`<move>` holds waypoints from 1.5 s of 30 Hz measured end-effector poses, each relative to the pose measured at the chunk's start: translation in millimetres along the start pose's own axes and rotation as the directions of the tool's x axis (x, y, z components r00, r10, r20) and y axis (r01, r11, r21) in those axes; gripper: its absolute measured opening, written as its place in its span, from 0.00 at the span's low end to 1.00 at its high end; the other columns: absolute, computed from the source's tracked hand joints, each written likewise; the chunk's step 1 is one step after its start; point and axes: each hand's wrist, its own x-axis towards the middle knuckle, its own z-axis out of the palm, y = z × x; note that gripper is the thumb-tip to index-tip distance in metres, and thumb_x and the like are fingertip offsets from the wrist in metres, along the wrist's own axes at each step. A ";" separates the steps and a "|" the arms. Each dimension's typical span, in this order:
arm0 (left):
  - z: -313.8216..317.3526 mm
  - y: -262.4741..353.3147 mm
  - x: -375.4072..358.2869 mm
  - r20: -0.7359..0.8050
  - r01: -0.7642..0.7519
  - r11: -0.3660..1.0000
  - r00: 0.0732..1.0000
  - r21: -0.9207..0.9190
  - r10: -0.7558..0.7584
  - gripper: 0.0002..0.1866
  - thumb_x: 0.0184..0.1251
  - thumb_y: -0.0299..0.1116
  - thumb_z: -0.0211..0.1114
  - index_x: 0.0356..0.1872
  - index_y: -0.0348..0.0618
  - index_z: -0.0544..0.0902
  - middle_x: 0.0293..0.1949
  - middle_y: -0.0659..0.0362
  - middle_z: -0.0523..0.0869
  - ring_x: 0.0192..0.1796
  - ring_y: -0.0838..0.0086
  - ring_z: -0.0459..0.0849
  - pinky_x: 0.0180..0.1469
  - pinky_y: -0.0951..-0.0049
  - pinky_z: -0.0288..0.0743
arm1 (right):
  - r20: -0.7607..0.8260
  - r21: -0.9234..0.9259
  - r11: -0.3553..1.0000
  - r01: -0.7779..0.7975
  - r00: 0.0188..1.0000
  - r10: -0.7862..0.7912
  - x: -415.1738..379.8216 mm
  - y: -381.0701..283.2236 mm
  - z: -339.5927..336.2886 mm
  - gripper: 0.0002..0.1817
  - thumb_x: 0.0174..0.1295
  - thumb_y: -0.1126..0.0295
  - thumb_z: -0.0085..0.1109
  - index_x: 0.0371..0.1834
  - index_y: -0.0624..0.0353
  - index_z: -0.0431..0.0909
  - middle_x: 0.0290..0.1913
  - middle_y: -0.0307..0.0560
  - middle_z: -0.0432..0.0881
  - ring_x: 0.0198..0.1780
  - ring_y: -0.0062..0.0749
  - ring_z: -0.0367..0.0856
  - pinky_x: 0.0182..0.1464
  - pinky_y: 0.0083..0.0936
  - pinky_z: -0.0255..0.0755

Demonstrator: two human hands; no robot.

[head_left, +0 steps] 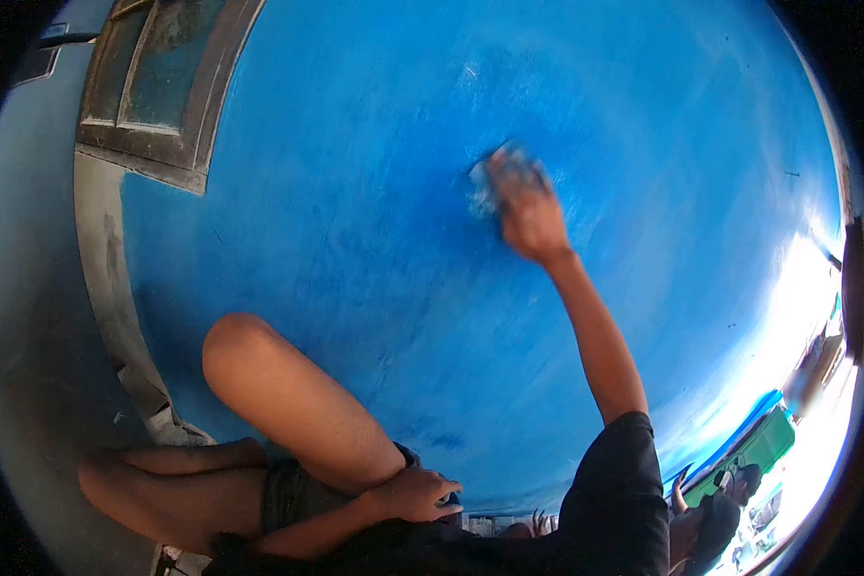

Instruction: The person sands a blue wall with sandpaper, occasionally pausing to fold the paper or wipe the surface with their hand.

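Note:
Against the blue wall [374, 221], my right hand [530, 206] presses with bent fingers, blurred by motion. A pale, flattish piece [480, 178] shows at its fingertips, too smeared to name. Whitish scuffed streaks mark the paint around this hand. Down at my lap, my left hand [415, 494] lies by the top of my raised thigh [307, 408], over dark shorts. Its fingers are curled, and a small greyish-blue bit peeks out at their tips; what it is stays hidden.
A weathered wooden window frame [202, 125] is set in the wall at upper left. At lower right sits another person in a dark cap [747, 478], near a green container [763, 446]. Someone's spread fingers [540, 523] show at the bottom. Bright daylight comes from the right.

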 end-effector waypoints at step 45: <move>-21.3 29.1 0.9 0.107 0.137 0.990 0.985 0.027 -0.139 0.24 0.73 0.55 0.59 0.54 0.44 0.82 0.53 0.51 0.85 0.53 0.51 0.82 0.57 0.52 0.76 | -0.289 0.176 0.889 -0.422 0.841 0.456 -63.4 18.7 0.4 0.32 0.65 0.73 0.49 0.75 0.64 0.62 0.78 0.61 0.60 0.79 0.53 0.57 0.80 0.48 0.49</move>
